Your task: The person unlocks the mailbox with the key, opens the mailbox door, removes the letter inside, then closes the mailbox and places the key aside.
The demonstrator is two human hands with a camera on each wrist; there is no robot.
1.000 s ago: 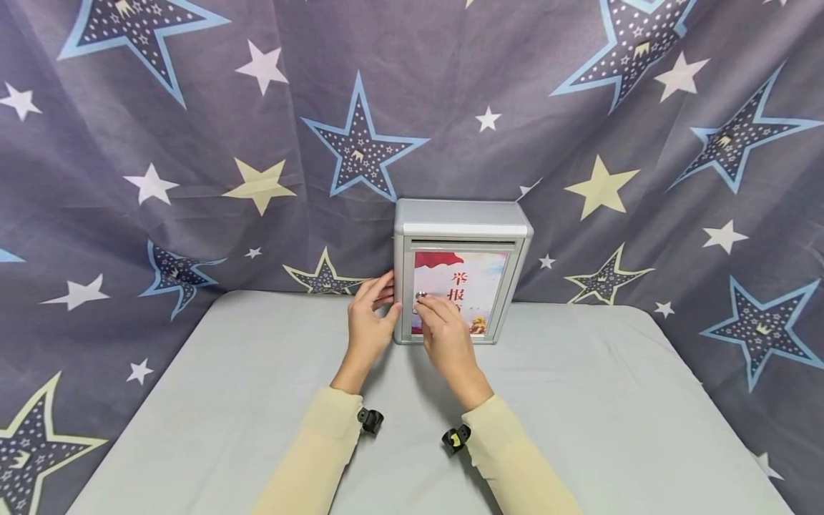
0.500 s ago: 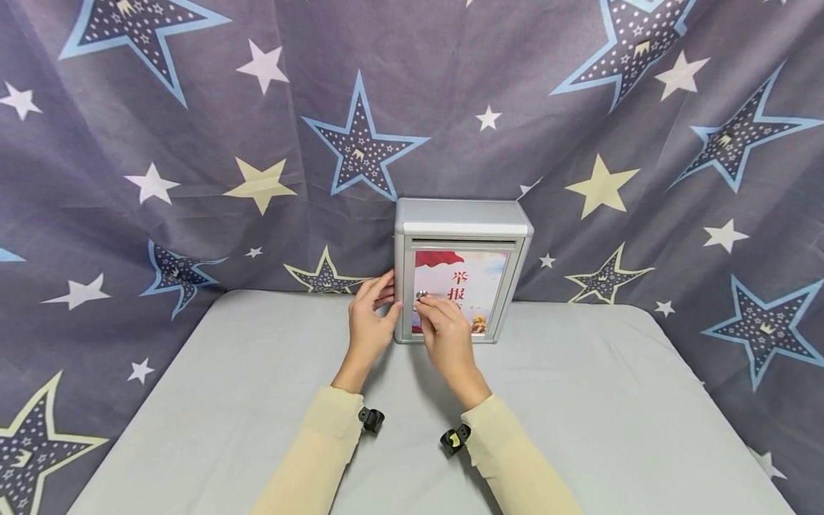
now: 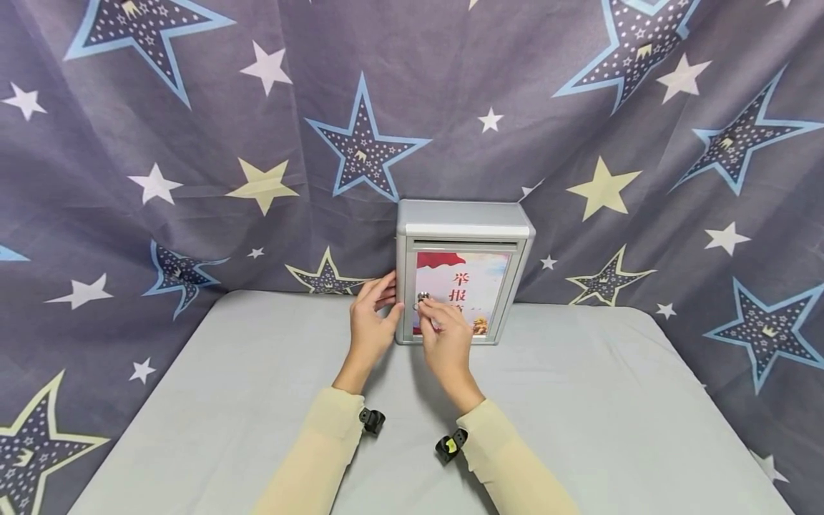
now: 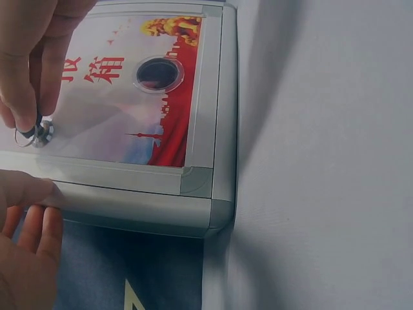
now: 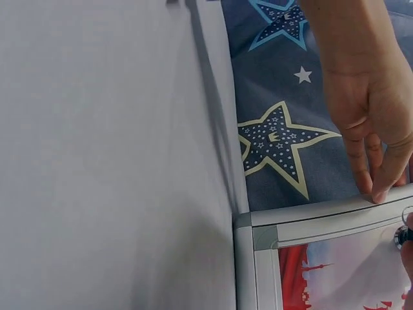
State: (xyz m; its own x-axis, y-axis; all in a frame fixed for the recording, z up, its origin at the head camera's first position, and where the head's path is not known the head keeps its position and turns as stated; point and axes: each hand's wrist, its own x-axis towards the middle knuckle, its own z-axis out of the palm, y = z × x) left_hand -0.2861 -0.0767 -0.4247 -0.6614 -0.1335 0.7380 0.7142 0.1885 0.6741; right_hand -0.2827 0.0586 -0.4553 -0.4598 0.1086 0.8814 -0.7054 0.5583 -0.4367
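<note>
A grey metal box [image 3: 465,214] with a top slot and a printed front panel stands upright at the back of the table. On the left of its panel is a round silver lock [image 4: 46,133]. My right hand [image 3: 447,340] pinches a small key at this lock; the fingers cover most of it, and a thin metal ring [image 4: 24,141] hangs beside them. My left hand [image 3: 370,318] rests against the box's left side, thumb on the frame edge and fingers farther back along the side wall, as the right wrist view also shows.
A pale grey cloth covers the table [image 3: 579,400]. Close behind the box hangs a dark curtain [image 3: 450,157] printed with stars. Low on the panel is a round dark window [image 4: 159,74], seen in the left wrist view.
My right wrist has swung slightly left and down, while the fingertips stay at the lock. The left hand keeps its place on the box, which stands still.
</note>
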